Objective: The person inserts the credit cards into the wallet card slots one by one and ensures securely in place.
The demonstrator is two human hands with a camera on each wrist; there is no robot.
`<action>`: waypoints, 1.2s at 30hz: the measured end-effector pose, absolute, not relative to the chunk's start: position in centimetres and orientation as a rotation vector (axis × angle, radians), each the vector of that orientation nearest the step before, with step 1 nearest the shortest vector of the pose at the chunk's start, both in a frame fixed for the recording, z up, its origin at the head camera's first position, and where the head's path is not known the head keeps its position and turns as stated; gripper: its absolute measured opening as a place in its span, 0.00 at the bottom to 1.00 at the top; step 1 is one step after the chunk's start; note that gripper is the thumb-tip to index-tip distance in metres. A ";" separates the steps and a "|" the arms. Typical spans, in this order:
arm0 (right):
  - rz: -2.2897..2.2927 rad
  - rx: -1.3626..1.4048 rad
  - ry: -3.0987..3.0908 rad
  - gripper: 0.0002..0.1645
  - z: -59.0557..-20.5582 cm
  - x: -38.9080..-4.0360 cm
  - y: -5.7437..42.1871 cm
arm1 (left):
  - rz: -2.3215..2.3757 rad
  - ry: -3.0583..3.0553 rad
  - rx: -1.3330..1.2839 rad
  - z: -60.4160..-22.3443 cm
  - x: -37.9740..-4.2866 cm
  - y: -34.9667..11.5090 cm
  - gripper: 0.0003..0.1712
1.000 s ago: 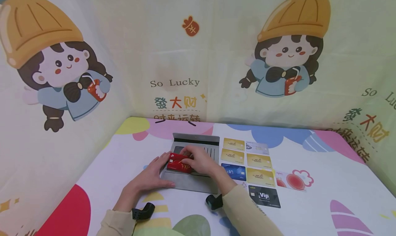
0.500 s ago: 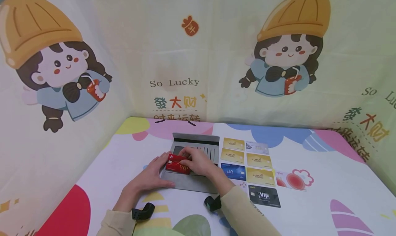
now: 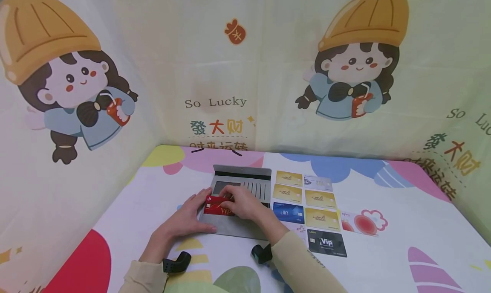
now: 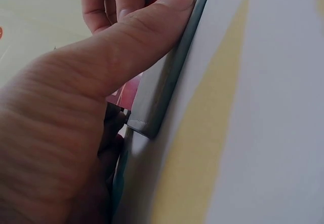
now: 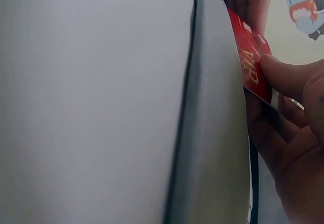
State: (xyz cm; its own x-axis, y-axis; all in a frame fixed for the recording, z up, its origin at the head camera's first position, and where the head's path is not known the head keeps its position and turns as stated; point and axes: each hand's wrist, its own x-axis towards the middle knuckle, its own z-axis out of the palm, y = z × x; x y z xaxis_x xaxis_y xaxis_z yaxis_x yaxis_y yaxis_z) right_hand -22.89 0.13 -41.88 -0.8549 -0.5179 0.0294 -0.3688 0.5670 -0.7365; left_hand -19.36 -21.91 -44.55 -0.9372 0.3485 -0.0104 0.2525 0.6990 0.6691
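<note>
A grey card wallet point(image 3: 239, 228) lies unfolded on the table, with a dark window pocket and a row of slots in its far half. My left hand point(image 3: 187, 216) holds its near left corner, the thumb on the near edge and the fingers along the left side. A red VIP card point(image 3: 213, 205) is pinched in my right hand point(image 3: 247, 203), tilted low over the middle of the wallet. The right wrist view shows the thumb on the printed face of the card point(image 5: 248, 54), with fingers behind it. Part of the card's right end is covered by the hand.
Gold cards point(image 3: 320, 219), a silver card point(image 3: 318, 183), a blue VIP card point(image 3: 288, 213) and a black VIP card point(image 3: 327, 243) lie in rows right of the wallet. Farther right is a pinkish card point(image 3: 359, 224). My right forearm partly covers a pale card point(image 3: 299, 230).
My right hand has brought the red card a little nearer and to the left, lower over the wallet. The left hand keeps its place at the wallet's corner.
</note>
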 end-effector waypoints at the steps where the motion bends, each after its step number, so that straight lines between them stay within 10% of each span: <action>1: -1.153 -0.753 2.609 0.14 -41.8 -22.9 0.1 | 1.060 2.769 0.489 -44.6 -19.3 -21.9 0.68; 36: -0.882 -1.019 2.618 0.13 -41.6 -22.6 0.1 | 0.963 2.788 0.544 -44.7 -19.5 -22.0 0.70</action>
State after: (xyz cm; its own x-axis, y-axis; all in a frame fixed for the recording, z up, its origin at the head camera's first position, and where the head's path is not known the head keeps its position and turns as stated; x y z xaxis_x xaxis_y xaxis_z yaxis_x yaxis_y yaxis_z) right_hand -22.56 0.11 -41.61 -0.7435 -0.6680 0.0313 -0.5509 0.5852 -0.5950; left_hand -19.51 -21.97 -44.68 -0.9244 0.3812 -0.0158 0.2901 0.7292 0.6198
